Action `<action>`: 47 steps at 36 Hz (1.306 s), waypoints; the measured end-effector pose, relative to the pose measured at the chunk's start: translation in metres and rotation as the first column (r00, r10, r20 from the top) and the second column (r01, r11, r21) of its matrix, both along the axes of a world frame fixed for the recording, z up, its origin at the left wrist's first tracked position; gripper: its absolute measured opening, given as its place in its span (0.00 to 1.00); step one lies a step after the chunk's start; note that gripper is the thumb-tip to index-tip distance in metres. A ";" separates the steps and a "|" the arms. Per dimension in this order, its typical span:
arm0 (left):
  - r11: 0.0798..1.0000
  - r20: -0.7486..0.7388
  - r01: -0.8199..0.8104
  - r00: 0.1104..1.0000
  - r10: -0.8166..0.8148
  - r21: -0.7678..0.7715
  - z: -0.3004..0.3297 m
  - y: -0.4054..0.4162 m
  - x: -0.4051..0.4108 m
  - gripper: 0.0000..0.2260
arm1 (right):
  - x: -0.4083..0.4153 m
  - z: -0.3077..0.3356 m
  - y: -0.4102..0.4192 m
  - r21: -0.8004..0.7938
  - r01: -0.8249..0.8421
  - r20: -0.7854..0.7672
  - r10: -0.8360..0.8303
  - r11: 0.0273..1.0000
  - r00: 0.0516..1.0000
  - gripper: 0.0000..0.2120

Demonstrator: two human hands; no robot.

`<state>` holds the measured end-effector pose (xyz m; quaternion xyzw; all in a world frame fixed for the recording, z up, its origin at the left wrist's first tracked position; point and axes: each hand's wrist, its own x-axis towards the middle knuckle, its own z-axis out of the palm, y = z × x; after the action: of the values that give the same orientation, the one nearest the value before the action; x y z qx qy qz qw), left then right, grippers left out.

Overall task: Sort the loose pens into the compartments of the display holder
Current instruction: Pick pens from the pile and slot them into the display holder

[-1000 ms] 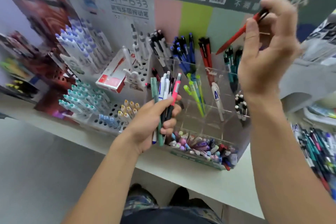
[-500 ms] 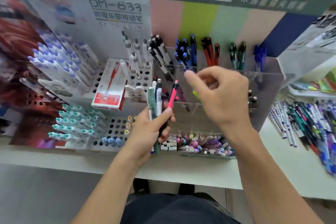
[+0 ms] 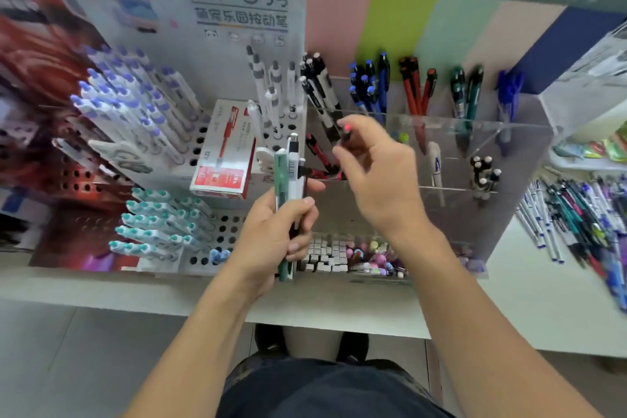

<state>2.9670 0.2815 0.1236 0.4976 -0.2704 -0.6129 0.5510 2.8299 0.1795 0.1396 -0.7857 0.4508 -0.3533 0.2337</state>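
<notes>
The left hand [image 3: 271,237] grips a small bundle of pens [image 3: 288,187] upright, fingers curled round the barrels: a green one, a white one with a barcode label and a dark one behind. The bundle stands just in front of the clear display holder [image 3: 509,132], above the counter [image 3: 339,302]. The right hand [image 3: 376,173] is raised over the holder's left compartments, its grip pinching a pink-tipped pen [image 3: 346,132] between thumb and fingers; most of that pen is blurred or hidden by the hand. In the holder's back row stand black-and-white pens [image 3: 319,88], blue pens [image 3: 369,85], red pens [image 3: 415,88], green pens [image 3: 466,92] and a few blue ones at the far right. More loose pens [image 3: 576,220] lie spread on the counter to the right of the holder. A red and white box [image 3: 225,149] leans on the perforated rack to the left
</notes>
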 end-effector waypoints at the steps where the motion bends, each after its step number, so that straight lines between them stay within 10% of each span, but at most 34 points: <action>1: 1.000 -0.027 0.017 0.999 -0.017 0.009 0.000 0.000 0.000 0.09 | 0.004 -0.005 0.002 -0.046 -0.011 -0.104 0.006 0.999 0.995 0.16; 6: 0.995 -0.147 0.093 0.985 -0.089 0.019 -0.002 0.005 0.004 0.12 | 0.013 -0.017 0.007 -0.270 -0.076 -0.414 -0.045 0.960 0.909 0.15; 11: 0.994 -0.212 0.103 0.973 -0.096 0.026 -0.005 0.006 0.006 0.09 | 0.013 -0.016 0.009 -0.113 -0.014 -0.540 -0.049 0.994 0.840 0.13; 20: 0.993 -0.310 0.114 0.945 -0.107 0.004 -0.005 0.008 0.008 0.10 | 0.025 0.006 0.004 0.218 -0.104 0.062 0.093 0.970 0.994 0.18; 26: 0.991 -0.300 0.132 0.947 -0.117 0.031 -0.002 0.006 0.006 0.11 | 0.006 0.008 0.003 0.256 -0.039 0.076 0.020 0.966 0.997 0.12; 33: 0.960 -0.427 0.277 0.865 -0.261 -0.026 0.009 -0.006 -0.009 0.13 | -0.019 0.020 0.006 0.666 -0.400 0.430 0.114 0.630 0.896 0.18; 47: 0.934 -0.104 0.355 0.931 -0.350 0.035 0.009 -0.028 -0.033 0.07 | -0.065 0.025 -0.001 0.489 -0.045 0.551 -0.269 0.871 0.790 0.10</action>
<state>2.9342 0.2535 0.1324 0.4256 -0.3122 -0.7320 0.4308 2.7650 0.1787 0.1646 -0.5200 0.4728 -0.4759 0.5288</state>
